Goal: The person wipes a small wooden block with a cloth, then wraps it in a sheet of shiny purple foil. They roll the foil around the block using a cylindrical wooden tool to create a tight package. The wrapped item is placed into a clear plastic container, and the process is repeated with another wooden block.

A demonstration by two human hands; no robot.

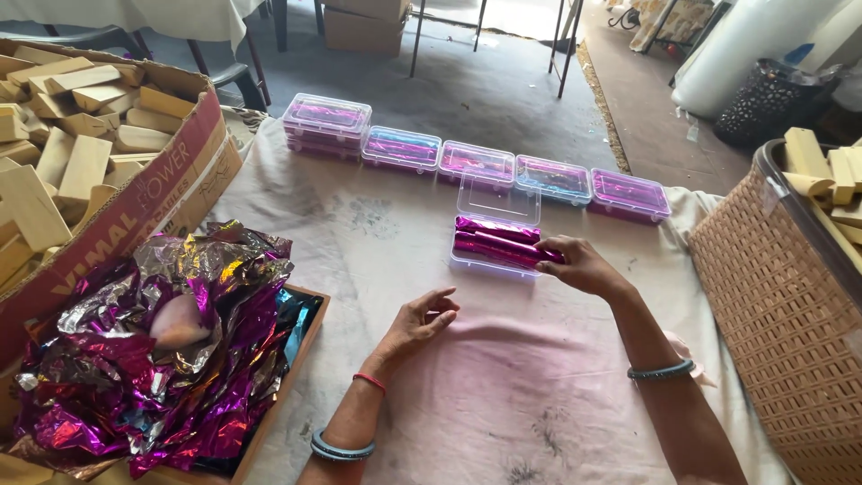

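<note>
Right hand: fingers pinched on the end of a magenta foil-wrapped bar, which lies in the open clear plastic box mid-desk, beside a second wrapped bar. The box's lid is tipped back behind it. Left hand: empty, fingers loosely curled, resting on the cloth-covered desk, apart from the box. Crumpled foil sheets sit far left.

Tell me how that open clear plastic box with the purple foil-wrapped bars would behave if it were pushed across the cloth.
The open clear box looks thin-walled, so it probably flexes. Its raised lid may flap or tip back. The wrinkled cloth would likely drag rather than let it glide. The foil-wrapped bars under the right hand look smooth and could shift inside.
</note>
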